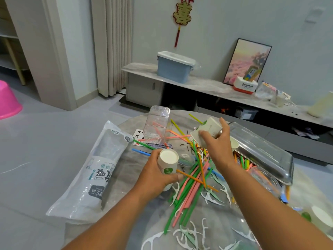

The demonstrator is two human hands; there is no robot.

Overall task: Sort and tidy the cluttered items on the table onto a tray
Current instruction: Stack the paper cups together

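Note:
My left hand (155, 175) grips a white paper cup (168, 160) with a green logo, bottom end facing up, above the table's middle. My right hand (217, 141) holds a second paper cup (207, 129), tilted, just left of the metal tray (264, 150). Another cup (234, 144) shows partly behind my right hand at the tray's near edge. Coloured straws (191, 186) lie in a heap between my arms, and more straws (246, 162) stick out from under the tray. White and pale green floss picks (212, 195) are scattered over the table.
A clear plastic box (157, 126) stands at the table's far side on playing cards (138, 136). A straw packaging bag (100, 170) lies at the left edge. Hairpins (187, 145) lie near the centre. A paper cup (322, 217) lies at the right edge.

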